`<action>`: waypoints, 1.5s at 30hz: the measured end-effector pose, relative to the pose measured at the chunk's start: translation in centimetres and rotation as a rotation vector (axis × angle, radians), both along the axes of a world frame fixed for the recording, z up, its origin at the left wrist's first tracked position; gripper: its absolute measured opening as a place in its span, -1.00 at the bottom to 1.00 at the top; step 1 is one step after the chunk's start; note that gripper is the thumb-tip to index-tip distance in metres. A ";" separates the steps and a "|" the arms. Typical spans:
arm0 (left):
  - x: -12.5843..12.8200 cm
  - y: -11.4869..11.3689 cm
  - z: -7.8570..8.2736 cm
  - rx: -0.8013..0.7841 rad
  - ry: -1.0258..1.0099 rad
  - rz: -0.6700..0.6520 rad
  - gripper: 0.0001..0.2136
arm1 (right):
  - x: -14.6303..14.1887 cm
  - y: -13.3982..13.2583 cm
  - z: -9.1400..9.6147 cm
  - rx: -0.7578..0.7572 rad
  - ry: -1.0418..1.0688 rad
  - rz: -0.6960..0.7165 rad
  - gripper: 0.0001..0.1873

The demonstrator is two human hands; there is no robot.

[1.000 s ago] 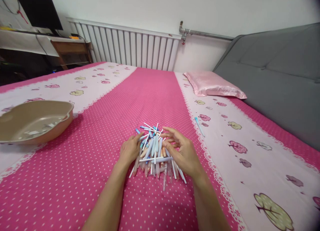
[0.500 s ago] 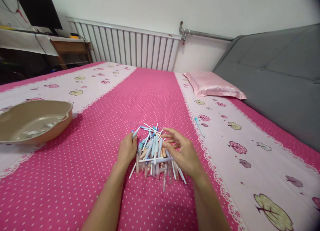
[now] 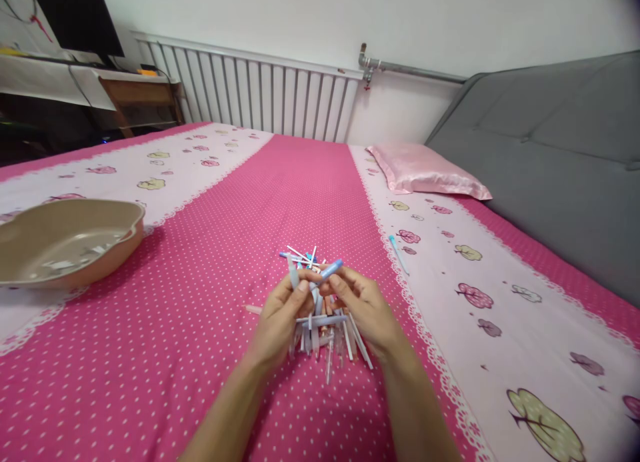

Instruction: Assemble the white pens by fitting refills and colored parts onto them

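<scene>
My left hand is closed on a pale blue-white pen barrel, which sticks up past the thumb and index finger. Between the thumb and fingers of my right hand is a blue pen piece, slanting up to the right. Both hands are close together over a heap of pen parts, made up of white thin tubes, clear barrels and blue pieces. My hands cover part of the heap. Just left of my left hand, a pinkish pen part lies on the bedspread.
A beige basin with small pale pieces inside stands on the bed at left. One blue-topped pen lies apart at right. Further back are a pink pillow, a grey headboard, a radiator and a desk with a monitor.
My left hand has moved right and swung its barrel upright. My right hand has picked up a blue pen piece, and the hands have come together. A pinkish part now shows at left.
</scene>
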State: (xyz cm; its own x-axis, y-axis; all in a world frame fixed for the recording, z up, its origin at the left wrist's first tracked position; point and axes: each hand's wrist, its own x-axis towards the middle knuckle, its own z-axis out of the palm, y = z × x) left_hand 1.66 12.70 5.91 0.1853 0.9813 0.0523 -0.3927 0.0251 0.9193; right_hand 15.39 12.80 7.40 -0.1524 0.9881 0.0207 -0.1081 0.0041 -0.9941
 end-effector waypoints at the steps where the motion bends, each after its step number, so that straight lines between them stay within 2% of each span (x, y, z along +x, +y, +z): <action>1: 0.5 -0.3 0.0 -0.006 -0.008 -0.030 -0.78 | -0.1 -0.1 0.1 -0.015 0.049 0.024 -0.65; 3: 1.0 -0.7 -0.1 0.001 -0.005 -0.062 -0.78 | -0.1 -0.3 0.5 -0.043 0.114 0.038 -0.70; 5: 1.1 -0.7 -0.2 0.012 0.024 -0.069 -0.78 | -0.1 -0.3 0.7 -0.060 0.136 -0.004 -0.72; 12: 0.5 0.1 -1.4 0.003 0.215 -0.111 -0.75 | 0.7 0.4 0.6 0.029 0.098 -0.348 -0.73; 15: 0.6 0.0 -1.7 0.030 0.282 -0.180 -0.73 | 0.9 0.5 0.5 0.051 0.107 -0.401 -0.72; 19: 0.6 -0.3 -1.1 0.071 0.405 -0.247 -0.70 | 1.0 0.4 0.5 0.074 0.086 -0.443 -0.72; 24: 0.4 -0.5 -0.9 0.149 0.441 -0.291 -0.68 | 0.9 0.4 0.6 0.085 0.080 -0.429 -0.74; 36: 0.2 -0.4 -0.8 0.121 0.403 -0.313 -0.71 | 0.6 0.0 1.1 0.079 0.020 -0.341 -0.73; 41: 0.2 -0.5 -0.8 0.082 0.356 -0.315 -0.71 | 0.5 0.0 1.0 0.087 0.024 -0.221 -0.73; 45: 0.3 -0.4 -1.4 0.023 0.237 -0.309 -0.71 | 0.3 -0.2 1.0 0.020 0.041 -0.132 -0.68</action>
